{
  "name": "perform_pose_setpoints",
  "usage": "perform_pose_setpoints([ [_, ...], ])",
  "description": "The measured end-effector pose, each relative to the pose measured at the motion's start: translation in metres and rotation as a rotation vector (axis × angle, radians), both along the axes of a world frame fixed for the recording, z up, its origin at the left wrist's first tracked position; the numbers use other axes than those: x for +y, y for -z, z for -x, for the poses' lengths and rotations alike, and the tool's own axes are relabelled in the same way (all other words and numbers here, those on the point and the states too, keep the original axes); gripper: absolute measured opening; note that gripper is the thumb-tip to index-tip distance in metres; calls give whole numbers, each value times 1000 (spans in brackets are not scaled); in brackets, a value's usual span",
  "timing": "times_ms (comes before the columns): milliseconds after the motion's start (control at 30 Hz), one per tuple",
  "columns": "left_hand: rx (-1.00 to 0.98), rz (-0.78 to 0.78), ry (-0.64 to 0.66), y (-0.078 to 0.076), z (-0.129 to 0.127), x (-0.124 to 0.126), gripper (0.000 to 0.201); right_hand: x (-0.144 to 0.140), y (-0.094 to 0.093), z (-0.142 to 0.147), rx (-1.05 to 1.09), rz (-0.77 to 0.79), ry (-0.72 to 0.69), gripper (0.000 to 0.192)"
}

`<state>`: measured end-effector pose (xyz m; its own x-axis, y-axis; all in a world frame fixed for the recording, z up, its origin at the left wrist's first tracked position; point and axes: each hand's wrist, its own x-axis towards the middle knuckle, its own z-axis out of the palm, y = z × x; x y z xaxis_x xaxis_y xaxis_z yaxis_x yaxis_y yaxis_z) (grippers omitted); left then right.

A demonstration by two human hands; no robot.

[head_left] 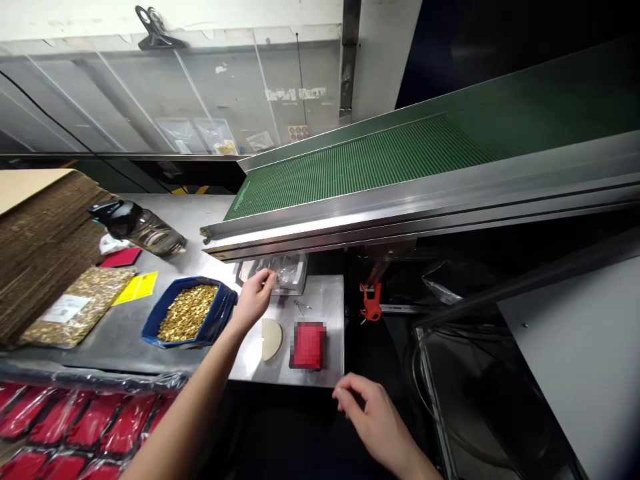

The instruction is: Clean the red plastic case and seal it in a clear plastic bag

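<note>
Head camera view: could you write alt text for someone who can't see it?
A person's left hand reaches to a clear plastic tray under a green conveyor belt, while the right hand hovers open off the metal table. A blue bin of gold pieces sits nearby.

A steel worktable (320, 293) is lying near left, catching the overhead light. A green conveyor belt (400, 160) in a metal frame is slanting up toward the far right. Clear plastic sheeting (150, 100) is hanging along the far left wall, held by a black clip (153, 30).
</note>
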<state>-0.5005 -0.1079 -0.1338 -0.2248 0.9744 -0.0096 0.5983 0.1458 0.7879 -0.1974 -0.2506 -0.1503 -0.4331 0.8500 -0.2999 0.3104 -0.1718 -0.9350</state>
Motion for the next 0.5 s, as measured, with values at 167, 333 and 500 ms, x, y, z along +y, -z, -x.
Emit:
perform_pose_setpoints([
  [167, -300, -25, 39, -19, -55, -65, 35, 38, -39, 37, -3, -434, 111, 33],
  [333, -548, 61, 118, -21, -101, -100, 36, 53, -42, 52, -29, -334, 113, 35],
  [500, -641, 33, 69, -6, -102, -114, 31, 35, -29, 24, 168, -57, 242, 21],
])
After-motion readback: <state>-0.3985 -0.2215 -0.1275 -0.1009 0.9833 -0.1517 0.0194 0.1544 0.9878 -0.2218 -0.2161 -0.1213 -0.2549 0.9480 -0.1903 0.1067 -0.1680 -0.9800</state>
